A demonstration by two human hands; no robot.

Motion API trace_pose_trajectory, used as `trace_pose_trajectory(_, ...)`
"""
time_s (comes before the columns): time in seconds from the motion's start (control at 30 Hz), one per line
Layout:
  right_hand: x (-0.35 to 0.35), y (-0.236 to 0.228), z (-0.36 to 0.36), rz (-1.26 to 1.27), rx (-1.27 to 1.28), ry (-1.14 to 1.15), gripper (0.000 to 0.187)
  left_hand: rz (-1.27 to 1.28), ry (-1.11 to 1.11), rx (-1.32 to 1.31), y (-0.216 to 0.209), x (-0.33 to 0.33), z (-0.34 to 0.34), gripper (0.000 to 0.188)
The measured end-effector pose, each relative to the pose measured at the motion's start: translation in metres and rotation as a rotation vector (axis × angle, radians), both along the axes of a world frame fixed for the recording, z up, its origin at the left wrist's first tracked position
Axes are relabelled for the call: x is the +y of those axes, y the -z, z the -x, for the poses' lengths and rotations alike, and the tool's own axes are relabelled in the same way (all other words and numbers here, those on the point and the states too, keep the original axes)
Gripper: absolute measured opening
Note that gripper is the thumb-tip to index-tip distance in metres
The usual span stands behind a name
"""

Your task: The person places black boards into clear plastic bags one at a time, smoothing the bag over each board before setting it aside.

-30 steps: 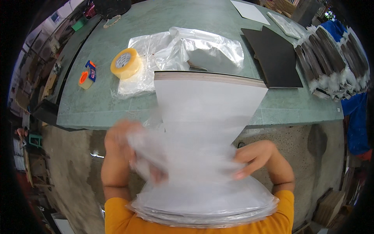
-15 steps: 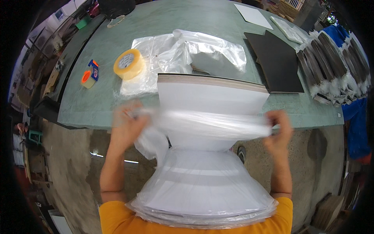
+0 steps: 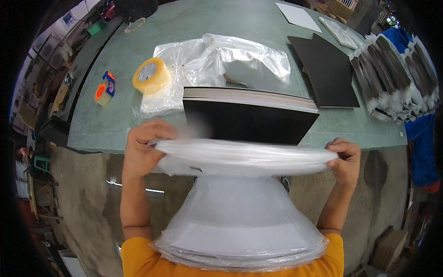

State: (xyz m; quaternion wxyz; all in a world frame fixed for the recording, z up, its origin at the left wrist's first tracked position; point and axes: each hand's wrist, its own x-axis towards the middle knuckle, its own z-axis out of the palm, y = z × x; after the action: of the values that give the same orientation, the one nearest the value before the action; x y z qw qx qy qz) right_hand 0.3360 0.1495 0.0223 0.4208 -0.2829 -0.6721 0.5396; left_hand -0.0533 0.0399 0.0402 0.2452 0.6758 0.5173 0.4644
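Observation:
A clear plastic bag (image 3: 244, 157), bunched into a wide band, is stretched sideways between my hands. My left hand (image 3: 144, 147) pinches its left end and my right hand (image 3: 345, 160) grips the right end. Just beyond the band, a stack of thin boards (image 3: 251, 117) stands at the table's near edge, its black face toward me and its layered edges on top. Below the band, a white stack in clear plastic (image 3: 244, 203) reaches back against my body. The band hides where the lower part of the black-faced stack ends.
On the green table (image 3: 184, 18) lie crumpled plastic sheeting (image 3: 249, 55), a large tape roll (image 3: 151, 75), a small tape dispenser (image 3: 105, 88), black boards (image 3: 327, 69) and a white sheet (image 3: 297, 17). Plastic-wrapped dark bundles (image 3: 392, 74) stand at the right.
My hands have moved apart, drawing the plastic bag wider and tauter. The near face of the board stack was white and is now black.

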Motion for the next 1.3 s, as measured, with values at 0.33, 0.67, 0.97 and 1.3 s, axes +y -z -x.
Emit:
trace_pose_trajectory(0.33, -0.037, 0.232, 0.021, 0.964, -0.269, 0.279, 0.025, 1.241, 0.104, -1.076, 0.25, -0.053, 0.018, 0.031)
trace_pose_trajectory(0.67, -0.003, 0.061, 0.012, 0.517, -0.024, -0.214, 0.026, 0.681, -0.081, -0.391, 0.051, -0.022, 0.004, 0.021)
trace_pose_trajectory(0.97, -0.067, 0.105, 0.064, 0.217, -0.512, -1.183, 0.058, 0.753, 0.693, -0.076, 0.153, -0.041, -0.083, 0.036)
trace_pose_trajectory(1.3, -0.034, 0.054, 0.123, -0.071, -0.284, -0.617, 0.042, 0.062, 0.297, -0.319, 0.036, 0.043, -0.119, 0.045)
